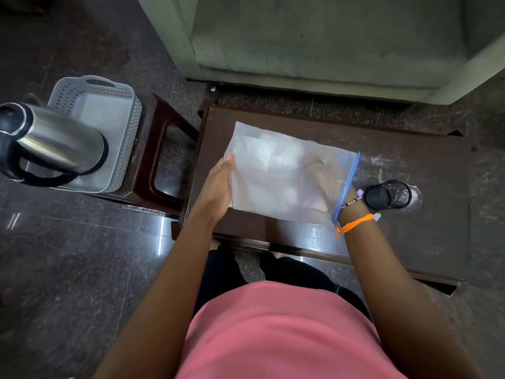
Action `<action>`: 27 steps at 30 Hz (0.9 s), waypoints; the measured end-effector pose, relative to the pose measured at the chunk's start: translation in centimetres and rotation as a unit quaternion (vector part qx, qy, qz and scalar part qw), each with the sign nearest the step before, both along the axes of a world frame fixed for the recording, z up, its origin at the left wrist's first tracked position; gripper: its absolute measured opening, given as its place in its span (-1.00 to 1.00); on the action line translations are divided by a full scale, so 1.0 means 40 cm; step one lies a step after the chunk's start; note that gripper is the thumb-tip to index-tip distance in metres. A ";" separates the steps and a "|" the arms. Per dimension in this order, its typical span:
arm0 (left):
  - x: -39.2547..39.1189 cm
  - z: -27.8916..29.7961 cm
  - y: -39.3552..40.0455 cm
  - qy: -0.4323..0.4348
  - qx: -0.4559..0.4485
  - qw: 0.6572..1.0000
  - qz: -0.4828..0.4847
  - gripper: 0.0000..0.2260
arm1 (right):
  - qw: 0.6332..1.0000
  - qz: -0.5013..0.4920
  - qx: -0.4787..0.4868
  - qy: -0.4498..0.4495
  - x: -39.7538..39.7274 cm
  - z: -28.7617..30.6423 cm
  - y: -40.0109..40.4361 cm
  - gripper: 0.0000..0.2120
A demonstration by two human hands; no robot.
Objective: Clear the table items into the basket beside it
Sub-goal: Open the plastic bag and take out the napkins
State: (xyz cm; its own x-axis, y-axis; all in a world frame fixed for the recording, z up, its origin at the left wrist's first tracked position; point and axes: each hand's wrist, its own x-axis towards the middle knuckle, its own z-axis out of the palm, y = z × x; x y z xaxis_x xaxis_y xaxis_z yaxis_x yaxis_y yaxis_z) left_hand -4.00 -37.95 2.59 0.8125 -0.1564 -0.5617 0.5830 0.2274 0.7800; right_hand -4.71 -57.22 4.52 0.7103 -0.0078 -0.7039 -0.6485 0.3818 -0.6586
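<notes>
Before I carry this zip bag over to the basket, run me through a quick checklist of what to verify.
1. Left hand grips the zip bag edge: ok.
2. Right hand holds the bag's blue zipper end: cannot tell, the hand is hidden behind the bag.
3. Zipper fully sealed: cannot tell.
4. Room in the basket: not ok, the steel flask fills most of the view of it.
5. Basket sits steady on the stool: ok.
6. Items left on the table: not ok, the black mesh cup remains.
</notes>
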 end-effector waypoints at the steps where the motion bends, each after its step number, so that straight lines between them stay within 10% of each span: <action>1: -0.001 -0.003 0.001 0.001 -0.004 1.000 0.003 -0.65 | 1.000 0.006 -0.011 -0.014 -0.002 0.010 -0.001 -0.67; 9: -0.015 -0.022 -0.006 -0.009 -0.025 0.998 -0.054 -0.80 | 0.977 0.184 -0.056 -0.087 -0.069 0.120 -0.017 -0.82; 10: -0.019 -0.026 -0.005 -0.007 -0.019 0.999 -0.051 -0.81 | 0.978 0.185 -0.020 -0.090 -0.078 0.141 -0.023 -0.60; 12: -0.025 -0.034 -0.005 -0.002 -0.012 0.999 -0.042 -0.82 | 0.990 0.118 -0.057 -0.046 -0.091 0.200 -0.011 0.53; 14: -0.030 -0.037 -0.004 0.004 -0.011 0.999 -0.049 -0.77 | 0.993 0.072 -0.047 -0.076 -0.105 0.235 -0.002 0.21; 15: -0.033 -0.039 -0.006 0.009 -0.007 0.998 -0.060 -0.72 | 0.995 0.050 -0.009 -0.082 -0.086 0.225 0.003 -0.51; 20: -0.050 -0.053 -0.021 0.027 0.060 0.997 -0.052 -0.74 | 0.994 0.044 -0.088 0.045 -0.076 0.058 -0.040 -0.63; 27: -0.066 -0.091 -0.011 0.064 0.162 0.985 0.015 -0.80 | 0.952 0.095 -0.284 -0.057 -0.065 -0.033 -0.137 -0.73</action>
